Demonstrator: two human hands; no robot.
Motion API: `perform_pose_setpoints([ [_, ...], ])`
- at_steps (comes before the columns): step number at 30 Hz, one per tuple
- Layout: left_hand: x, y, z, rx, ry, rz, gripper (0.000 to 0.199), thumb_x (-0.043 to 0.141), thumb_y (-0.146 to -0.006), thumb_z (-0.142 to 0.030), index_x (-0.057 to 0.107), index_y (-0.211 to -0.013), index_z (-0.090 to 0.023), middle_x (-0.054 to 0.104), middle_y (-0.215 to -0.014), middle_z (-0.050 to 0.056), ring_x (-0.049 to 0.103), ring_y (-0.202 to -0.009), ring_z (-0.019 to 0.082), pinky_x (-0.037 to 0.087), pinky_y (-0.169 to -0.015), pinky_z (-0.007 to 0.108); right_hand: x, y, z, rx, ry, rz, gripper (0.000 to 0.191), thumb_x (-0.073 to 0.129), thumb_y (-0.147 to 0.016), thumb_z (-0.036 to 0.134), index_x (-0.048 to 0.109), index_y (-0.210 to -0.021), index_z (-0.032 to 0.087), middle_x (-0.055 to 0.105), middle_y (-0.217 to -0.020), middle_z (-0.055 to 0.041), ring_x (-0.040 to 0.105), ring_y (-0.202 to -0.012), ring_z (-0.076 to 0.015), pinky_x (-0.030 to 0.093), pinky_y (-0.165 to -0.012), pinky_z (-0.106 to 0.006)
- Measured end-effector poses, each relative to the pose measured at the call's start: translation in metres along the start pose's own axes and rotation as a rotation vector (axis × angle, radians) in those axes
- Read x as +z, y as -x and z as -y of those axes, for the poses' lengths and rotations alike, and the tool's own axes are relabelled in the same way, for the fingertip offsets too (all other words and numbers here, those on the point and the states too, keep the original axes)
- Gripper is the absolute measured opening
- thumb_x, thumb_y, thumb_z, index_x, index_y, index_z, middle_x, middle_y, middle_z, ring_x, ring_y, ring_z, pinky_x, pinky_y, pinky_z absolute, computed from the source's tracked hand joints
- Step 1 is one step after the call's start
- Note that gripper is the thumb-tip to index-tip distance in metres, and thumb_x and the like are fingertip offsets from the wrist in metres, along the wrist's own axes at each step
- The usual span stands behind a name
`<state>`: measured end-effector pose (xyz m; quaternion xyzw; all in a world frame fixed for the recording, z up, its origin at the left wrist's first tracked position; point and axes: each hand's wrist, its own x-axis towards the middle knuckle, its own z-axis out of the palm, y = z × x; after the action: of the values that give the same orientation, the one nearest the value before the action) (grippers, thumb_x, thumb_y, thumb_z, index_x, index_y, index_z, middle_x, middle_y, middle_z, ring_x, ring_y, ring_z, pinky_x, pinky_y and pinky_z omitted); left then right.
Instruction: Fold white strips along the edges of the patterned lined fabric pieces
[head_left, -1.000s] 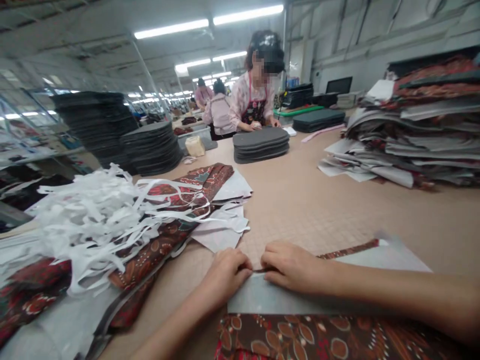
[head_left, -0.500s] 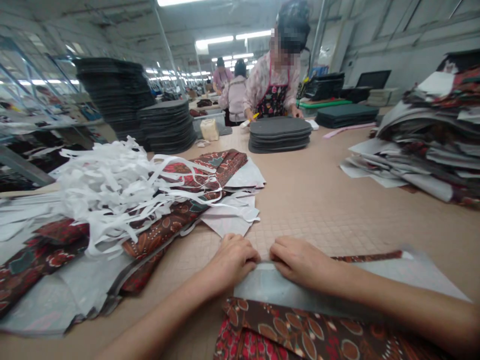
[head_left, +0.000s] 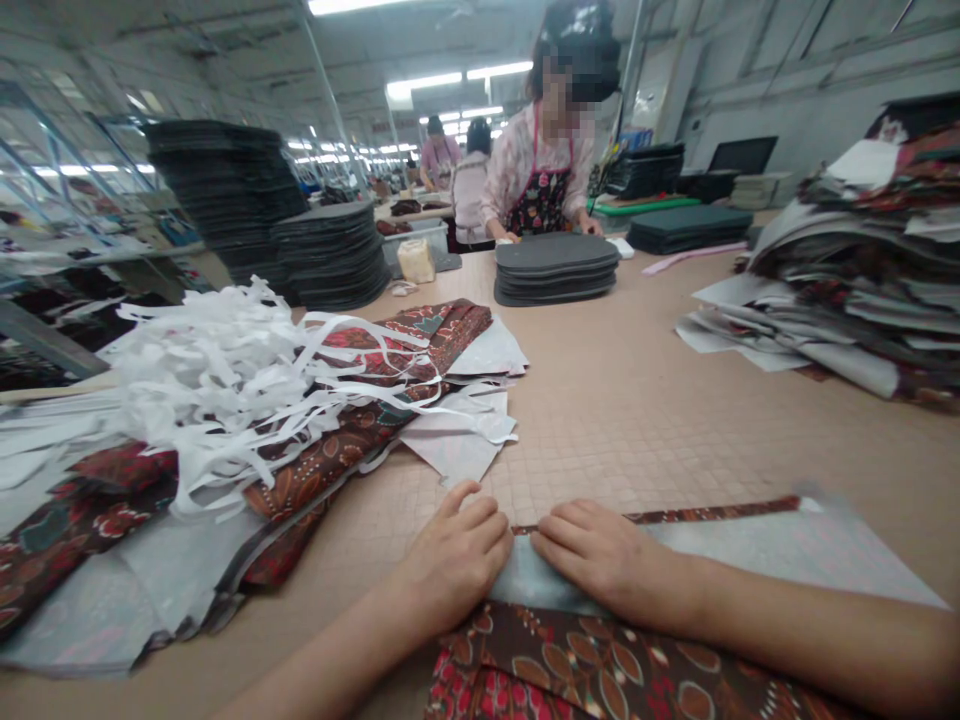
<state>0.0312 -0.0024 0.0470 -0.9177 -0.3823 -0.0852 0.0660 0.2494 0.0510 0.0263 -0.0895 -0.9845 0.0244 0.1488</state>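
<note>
A fabric panel lies in front of me, pale grey backing upward. Along its far edge runs a narrow folded-over strip of brown print. My left hand is closed at the left end of that edge, its fingers curled down on the fabric. Close beside it, my right hand has its fingers bent together over the same fold, thumb hidden. A short bit of the fold shows between the hands. Nearer to me, a brown and red leaf-print part of the fabric lies pattern side up under my right forearm.
A heap of white strips lies on printed fabric pieces at left. Dark pad stacks stand behind it. Across the table, a person handles a grey pad stack. Layered fabric is piled at right.
Both hands have come slightly nearer to me, and the brown fold now shows between them, where pale backing was before. Across the table, the person's yellow-and-white tool is no longer visible.
</note>
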Motion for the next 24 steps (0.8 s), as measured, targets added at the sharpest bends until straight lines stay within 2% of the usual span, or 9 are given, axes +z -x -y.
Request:
perform_pose_setpoints([
  [2,-0.004,0.006,-0.005,0.009,-0.033,-0.008,0.019,0.039,-0.09,-0.013,0.057,-0.097,-0.014,0.061,-0.095,0.005,0.047,-0.097,0.02,0.023,-0.1,0.042,-0.008,0.007,0.0,-0.009,-0.013,0.013,0.02,0.041,-0.089,0.013,0.057,-0.101,0.008,0.058,-0.085,-0.0106,0.046,-0.077,-0.0204,0.041,-0.068,-0.034],
  [5,-0.004,0.015,-0.006,-0.024,-0.019,-0.069,0.02,0.039,-0.09,-0.013,0.056,-0.101,-0.014,0.056,-0.112,0.008,0.041,-0.11,0.022,0.021,-0.101,0.042,-0.015,0.009,-0.002,0.097,-0.072,0.053,0.016,0.043,-0.088,0.012,0.059,-0.09,0.012,0.058,-0.083,-0.0088,0.047,-0.076,-0.019,0.041,-0.068,-0.032],
  [8,0.005,0.023,-0.003,-0.117,0.03,-0.103,0.016,0.042,-0.09,-0.017,0.057,-0.098,-0.017,0.057,-0.104,0.006,0.046,-0.097,0.021,0.028,-0.093,0.041,-0.012,-0.002,-0.005,0.237,-0.178,0.07,0.016,0.044,-0.089,0.012,0.06,-0.089,0.015,0.057,-0.083,-0.0058,0.049,-0.076,-0.0166,0.041,-0.068,-0.028],
  [11,0.016,0.027,0.0,-0.198,0.063,-0.107,0.016,0.043,-0.09,-0.019,0.057,-0.096,-0.019,0.058,-0.089,0.003,0.047,-0.083,0.018,0.033,-0.08,0.036,0.002,-0.019,-0.004,0.265,-0.248,0.039,0.02,0.043,-0.09,0.013,0.061,-0.1,0.017,0.058,-0.086,-0.0054,0.05,-0.08,-0.0164,0.041,-0.07,-0.027],
  [16,0.024,0.028,0.0,-0.225,0.115,-0.145,0.019,0.04,-0.092,-0.021,0.058,-0.097,-0.019,0.057,-0.085,0.002,0.046,-0.079,0.016,0.035,-0.074,0.033,0.017,-0.037,-0.001,0.216,-0.205,0.016,0.016,0.046,-0.089,0.017,0.062,-0.093,0.015,0.058,-0.086,-0.0066,0.048,-0.081,-0.0175,0.04,-0.071,-0.029],
  [21,0.021,0.026,-0.002,-0.253,0.163,-0.126,0.021,0.039,-0.093,-0.022,0.06,-0.094,-0.018,0.056,-0.083,0.002,0.045,-0.079,0.016,0.035,-0.073,0.032,0.003,-0.041,-0.002,-0.077,-0.079,0.092,0.017,0.047,-0.088,0.016,0.059,-0.099,0.01,0.059,-0.083,-0.0091,0.045,-0.074,-0.0191,0.038,-0.064,-0.032],
  [24,0.019,0.026,-0.003,-0.266,0.183,-0.123,0.022,0.039,-0.093,-0.023,0.06,-0.093,-0.018,0.056,-0.084,0.002,0.046,-0.079,0.016,0.035,-0.074,0.032,-0.006,-0.042,-0.002,-0.081,-0.067,0.126,0.019,0.048,-0.087,0.015,0.058,-0.101,0.009,0.059,-0.085,-0.0099,0.046,-0.076,-0.0193,0.04,-0.065,-0.032],
])
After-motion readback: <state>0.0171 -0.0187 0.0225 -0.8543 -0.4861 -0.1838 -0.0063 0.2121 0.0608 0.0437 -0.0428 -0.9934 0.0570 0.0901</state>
